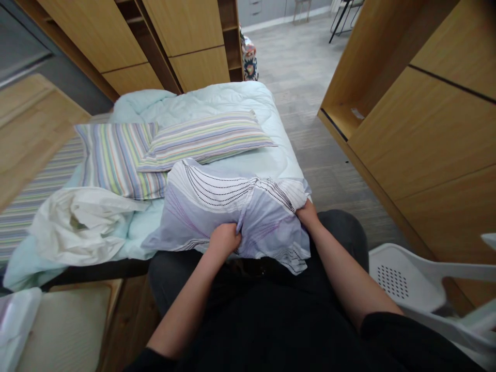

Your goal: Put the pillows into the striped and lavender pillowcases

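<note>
text: none legible | labels: none legible | brands: none legible | numbers, signs: none legible

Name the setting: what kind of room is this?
Probably a small bedroom, perhaps a dorm or staff room. It has a narrow bed with a pale mint duvet, striped pillows, and built-in light-wood wardrobes close alongside.

The person's bare left hand (223,240) curls closed on a forearm angled toward 1 o'clock, while the bare right hand (308,214), fingers hidden, angles toward 11 o'clock from a black sleeve (406,341).
</note>
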Demonstrator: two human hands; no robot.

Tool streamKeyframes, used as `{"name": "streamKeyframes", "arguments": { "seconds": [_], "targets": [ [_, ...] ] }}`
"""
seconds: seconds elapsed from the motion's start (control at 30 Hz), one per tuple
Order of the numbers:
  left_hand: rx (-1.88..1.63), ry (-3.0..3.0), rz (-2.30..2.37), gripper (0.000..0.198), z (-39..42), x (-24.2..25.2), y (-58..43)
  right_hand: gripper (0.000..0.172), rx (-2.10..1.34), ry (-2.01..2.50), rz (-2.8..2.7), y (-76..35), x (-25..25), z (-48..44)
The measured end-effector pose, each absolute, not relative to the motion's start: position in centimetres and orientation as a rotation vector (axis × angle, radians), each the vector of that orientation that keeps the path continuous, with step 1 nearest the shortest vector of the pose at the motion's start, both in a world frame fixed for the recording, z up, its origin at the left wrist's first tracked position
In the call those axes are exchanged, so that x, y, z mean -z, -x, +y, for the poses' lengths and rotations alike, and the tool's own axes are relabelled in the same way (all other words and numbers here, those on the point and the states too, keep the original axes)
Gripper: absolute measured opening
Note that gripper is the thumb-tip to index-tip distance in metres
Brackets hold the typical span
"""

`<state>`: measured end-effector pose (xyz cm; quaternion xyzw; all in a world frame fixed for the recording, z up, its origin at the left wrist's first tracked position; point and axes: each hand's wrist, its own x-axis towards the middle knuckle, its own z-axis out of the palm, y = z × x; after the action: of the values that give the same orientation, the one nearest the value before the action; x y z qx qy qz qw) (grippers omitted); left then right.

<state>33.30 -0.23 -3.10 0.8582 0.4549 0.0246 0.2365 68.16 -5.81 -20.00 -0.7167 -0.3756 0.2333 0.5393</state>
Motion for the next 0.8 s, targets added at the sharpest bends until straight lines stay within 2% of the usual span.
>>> {"name": "streamKeyframes", "arguments": {
  "seconds": [0.2, 0.33, 0.4, 0.5, 0.57, 0.7, 0.8],
  "targets": [
    [-0.39, -2.478, 1.103, 0.016, -1.6, 3.3, -33.3, 0.069, -0.605, 1.707, -0.846, -68.1, 21.2, -4.2],
    [0.144, -2.469, 1.379, 0.017, -1.3, 5.9, -34.0, 0.071, -0.618, 1.738, -0.838, -68.5, 21.0, -4.4],
    [0.234, -2.471, 1.299, 0.017, -2.0, 6.7, -34.4, 0.068, -0.598, 1.826, -0.817, -68.7, 20.7, -4.7],
    [0.017, -2.488, 1.06, 0.031, -3.8, 6.7, -34.9, 0.067, -0.58, 1.889, -0.786, -68.9, 19.5, -5.2],
    [-0.159, -2.487, 1.114, 0.025, -4.5, 6.2, -35.1, 0.075, -0.531, 1.918, -0.761, -68.8, 18.3, -5.6],
    [-0.458, -2.491, 1.327, 0.017, -3.2, 5.0, -34.8, 0.091, -0.213, 1.901, -0.735, -68.4, 15.5, -6.2],
    [-0.657, -2.457, 1.34, 0.011, -1.6, 4.4, -34.6, 0.1, -0.377, 1.802, -0.752, -68.0, 14.3, -6.1]
  ]
}}
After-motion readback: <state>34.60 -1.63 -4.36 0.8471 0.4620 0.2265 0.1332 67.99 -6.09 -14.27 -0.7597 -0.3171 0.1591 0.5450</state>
